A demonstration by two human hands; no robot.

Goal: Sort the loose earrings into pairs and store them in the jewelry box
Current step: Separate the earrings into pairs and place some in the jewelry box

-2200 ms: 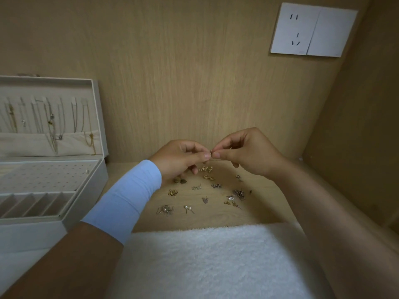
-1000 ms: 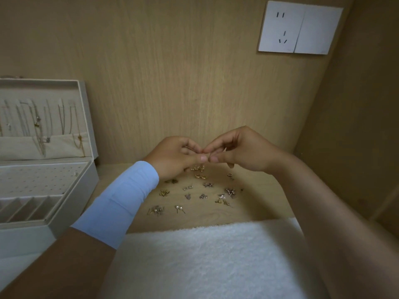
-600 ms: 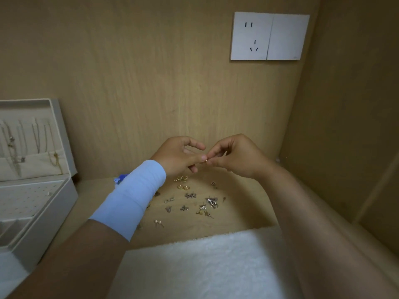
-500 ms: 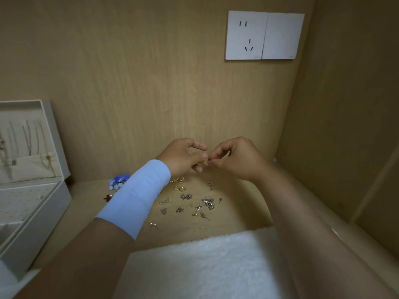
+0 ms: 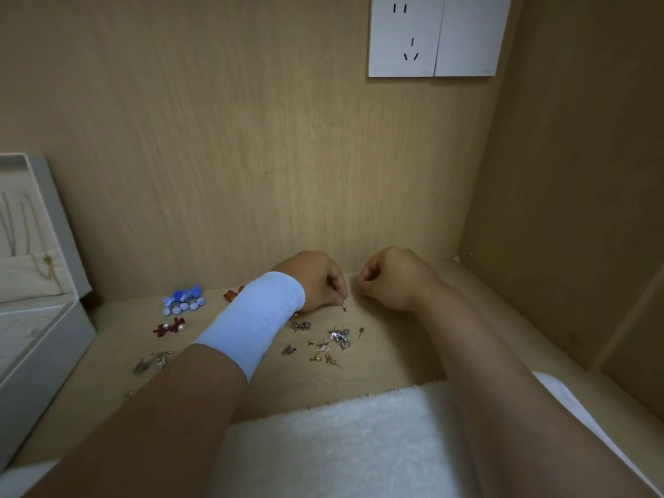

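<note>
My left hand point(image 5: 316, 283), with a light blue sleeve at the wrist, is down at the wooden shelf and pinches a tiny stud earring point(image 5: 344, 308) whose tip points at the surface. My right hand point(image 5: 393, 278) rests just to its right with fingers curled; nothing shows between its fingertips. Several loose silver and gold earrings point(image 5: 336, 337) lie scattered just in front of both hands. Blue bow earrings point(image 5: 183, 300) and red bow earrings point(image 5: 169, 327) lie further left. The open white jewelry box point(image 5: 43, 339) stands at the far left.
A white fluffy towel point(image 5: 341, 443) covers the near edge under my forearms. Wooden walls close in behind and on the right. A white wall socket point(image 5: 433, 34) sits high on the back wall. Necklaces hang inside the box lid point(image 5: 25, 228).
Both hands, which pinched one small earring together in the air, have separated and dropped to the shelf. The view has swung right, so the box is now at the edge.
</note>
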